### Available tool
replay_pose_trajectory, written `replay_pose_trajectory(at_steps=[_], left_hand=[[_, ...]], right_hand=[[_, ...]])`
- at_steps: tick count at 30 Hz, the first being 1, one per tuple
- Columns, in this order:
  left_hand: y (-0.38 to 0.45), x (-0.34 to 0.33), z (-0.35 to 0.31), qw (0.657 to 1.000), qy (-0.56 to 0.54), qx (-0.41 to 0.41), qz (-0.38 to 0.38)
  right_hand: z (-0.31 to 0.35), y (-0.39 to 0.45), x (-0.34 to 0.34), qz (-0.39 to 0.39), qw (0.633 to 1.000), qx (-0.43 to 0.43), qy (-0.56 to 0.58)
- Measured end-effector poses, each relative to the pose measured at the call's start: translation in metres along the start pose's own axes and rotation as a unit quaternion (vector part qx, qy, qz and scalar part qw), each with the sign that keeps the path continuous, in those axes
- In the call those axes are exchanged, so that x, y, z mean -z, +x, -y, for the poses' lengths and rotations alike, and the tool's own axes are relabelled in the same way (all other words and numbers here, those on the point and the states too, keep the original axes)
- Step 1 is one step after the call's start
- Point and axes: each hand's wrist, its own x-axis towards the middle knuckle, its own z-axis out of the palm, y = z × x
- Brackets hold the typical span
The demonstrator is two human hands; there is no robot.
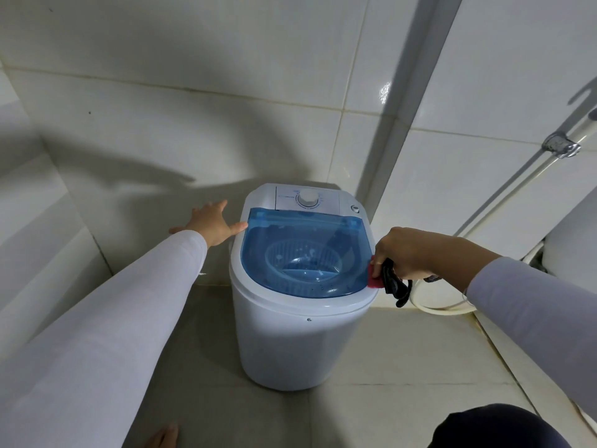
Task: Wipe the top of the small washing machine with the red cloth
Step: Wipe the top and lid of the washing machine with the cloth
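Observation:
The small white washing machine (300,334) stands on the tiled floor against the wall, with a clear blue lid (303,253) and a white dial (307,198) at the back. My left hand (211,223) is spread open, its thumb touching the lid's left edge. My right hand (405,252) is closed on the red cloth (374,276) at the machine's right rim. A black strap or fabric (395,284) hangs from the same grip.
White tiled walls close in behind and to the left. A pale hose (442,310) lies on the floor to the right, under a pipe with a metal clamp (560,147). A white fixture (571,253) sits at the right edge.

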Motion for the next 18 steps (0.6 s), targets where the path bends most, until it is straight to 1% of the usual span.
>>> replay_pose_trajectory(at_steps=[2, 5, 9, 13, 18], left_hand=[[0.0, 0.0, -0.001, 1.0, 0.006, -0.001, -0.002], [-0.001, 0.001, -0.002, 1.0, 0.012, -0.003, -0.005], [0.0, 0.001, 0.0, 1.0, 0.009, -0.001, -0.001], [0.001, 0.001, 0.002, 1.0, 0.008, 0.003, 0.002], [-0.001, 0.004, -0.002, 1.0, 0.0, 0.006, 0.006]], right_hand=[[0.001, -0.001, 0.006, -0.005, 1.0, -0.001, 0.0], [0.012, -0.001, 0.025, -0.044, 0.998, 0.014, 0.047], [0.049, 0.009, 0.044, -0.089, 0.991, 0.086, 0.051], [0.092, 0.026, 0.046, -0.089, 0.985, 0.14, 0.039], [0.133, 0.042, 0.041, -0.083, 0.981, 0.175, 0.011]])
